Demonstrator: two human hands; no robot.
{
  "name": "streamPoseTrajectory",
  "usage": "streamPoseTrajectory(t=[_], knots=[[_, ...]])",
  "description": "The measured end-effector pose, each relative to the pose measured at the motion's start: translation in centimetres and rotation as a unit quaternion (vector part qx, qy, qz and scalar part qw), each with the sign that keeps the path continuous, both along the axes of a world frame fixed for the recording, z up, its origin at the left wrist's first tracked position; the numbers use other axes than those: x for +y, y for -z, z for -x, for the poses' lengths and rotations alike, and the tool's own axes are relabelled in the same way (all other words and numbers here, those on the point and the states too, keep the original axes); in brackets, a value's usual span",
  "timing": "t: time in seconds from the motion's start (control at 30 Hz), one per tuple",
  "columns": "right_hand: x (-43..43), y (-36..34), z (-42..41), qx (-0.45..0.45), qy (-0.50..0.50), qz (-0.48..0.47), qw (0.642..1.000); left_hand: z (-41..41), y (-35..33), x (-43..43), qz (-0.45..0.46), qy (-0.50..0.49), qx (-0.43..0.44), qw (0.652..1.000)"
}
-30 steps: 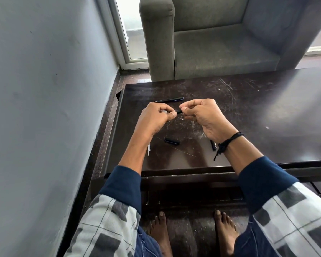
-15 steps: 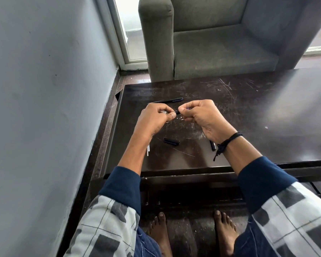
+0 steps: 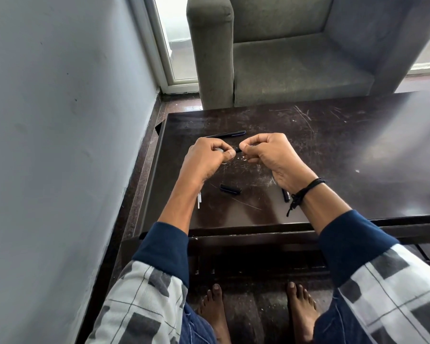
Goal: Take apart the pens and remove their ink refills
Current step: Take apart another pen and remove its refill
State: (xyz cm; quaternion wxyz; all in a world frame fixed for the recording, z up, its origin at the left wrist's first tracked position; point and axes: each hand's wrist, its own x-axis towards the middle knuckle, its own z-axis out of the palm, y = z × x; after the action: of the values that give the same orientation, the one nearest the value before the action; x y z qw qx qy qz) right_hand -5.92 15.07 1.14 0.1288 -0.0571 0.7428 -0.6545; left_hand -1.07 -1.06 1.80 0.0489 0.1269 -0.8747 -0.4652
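Over the dark table [image 3: 333, 150] both hands hold one small black pen [image 3: 237, 149] between them. My left hand [image 3: 206, 157] grips its left end with curled fingers, and my right hand [image 3: 266, 155] pinches its right end. Only a short black stretch shows between the fingertips. A whole black pen [image 3: 227, 134] lies on the table just beyond the hands. A black pen cap [image 3: 230, 189] lies nearer to me. A thin clear refill [image 3: 199, 200] pokes out beside my left forearm, and a black ribbed piece [image 3: 286, 194] lies by my right wrist.
A grey wall [image 3: 60, 145] runs close along the left of the table. A grey armchair [image 3: 296, 58] stands right behind the table's far edge. My bare feet rest on the floor under the near edge.
My two hands have drawn slightly apart, so a little more of the black pen shows between them. The parts on the table have not moved.
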Motion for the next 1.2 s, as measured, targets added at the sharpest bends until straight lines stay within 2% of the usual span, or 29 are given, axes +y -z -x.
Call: streamPoseTrajectory(t=[0.1, 0.33, 0.6, 0.83, 1.07, 1.2], knots=[[-0.23, 0.20, 0.00, -0.017, -0.002, -0.004, 1.000, 0.04, -0.07, -0.20, -0.006, 0.002, 0.008, 1.000], [-0.28, 0.21, -0.04, 0.009, -0.011, -0.016, 1.000, 0.18, 0.40, 0.01, 0.007, -0.001, 0.001, 1.000], [-0.17, -0.32, -0.20, -0.036, -0.007, 0.006, 0.999, 0.26, 0.35, -0.31, -0.011, -0.001, 0.010, 1.000], [-0.05, 0.20, 0.20, -0.004, -0.012, -0.010, 1.000, 0.35, 0.56, -0.18, 0.002, 0.004, 0.000, 1.000], [0.19, -0.18, 0.32, -0.036, -0.007, 0.017, 0.999, 0.39, 0.34, -0.33, -0.013, 0.009, 0.006, 1.000], [0.07, 0.30, 0.30, -0.014, -0.006, -0.008, 1.000, 0.40, 0.58, -0.17, -0.009, 0.007, 0.002, 1.000]])
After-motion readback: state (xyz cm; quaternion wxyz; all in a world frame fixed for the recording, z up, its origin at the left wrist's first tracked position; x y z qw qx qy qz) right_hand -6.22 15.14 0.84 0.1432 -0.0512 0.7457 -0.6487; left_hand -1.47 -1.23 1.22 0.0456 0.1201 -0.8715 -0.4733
